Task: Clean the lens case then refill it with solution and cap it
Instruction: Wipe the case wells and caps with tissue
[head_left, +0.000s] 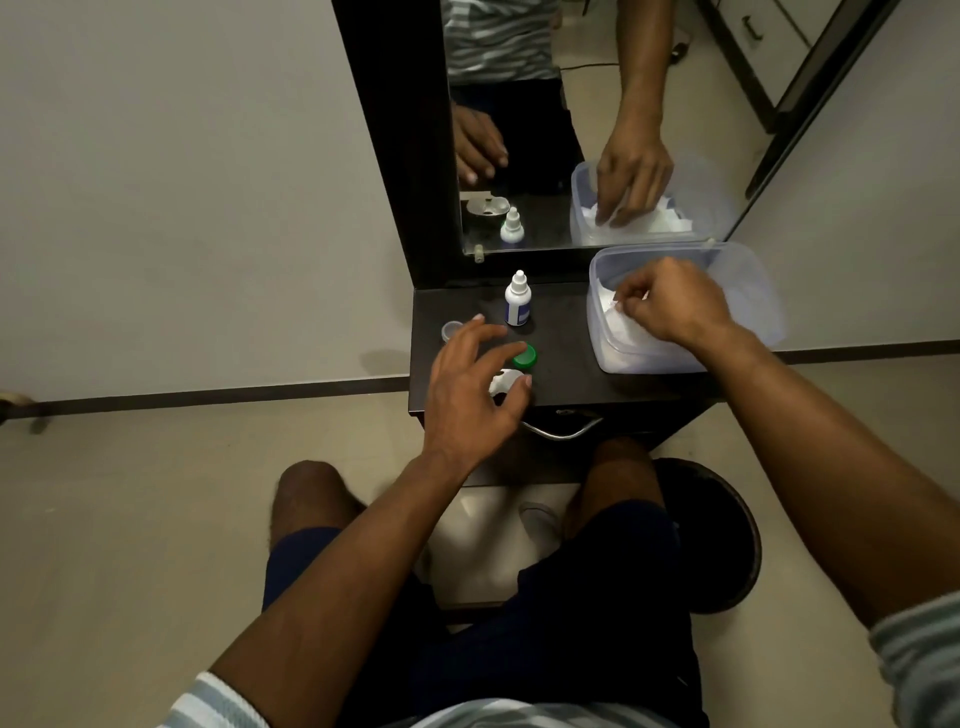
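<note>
Left hand (470, 384) hovers spread and empty; the lens case (506, 383) lies on the desk (571, 364) right under its fingers (519, 387), green cap (524, 356) just beyond. Right hand (670, 306), well away, pinches tissue (621, 312) in the tub (753, 291).

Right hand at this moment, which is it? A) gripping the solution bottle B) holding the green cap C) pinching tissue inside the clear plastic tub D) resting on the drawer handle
C: the right hand reaches into the clear plastic tub with its fingers curled on white tissue; the solution bottle and green cap stand untouched on the dark table.
</note>
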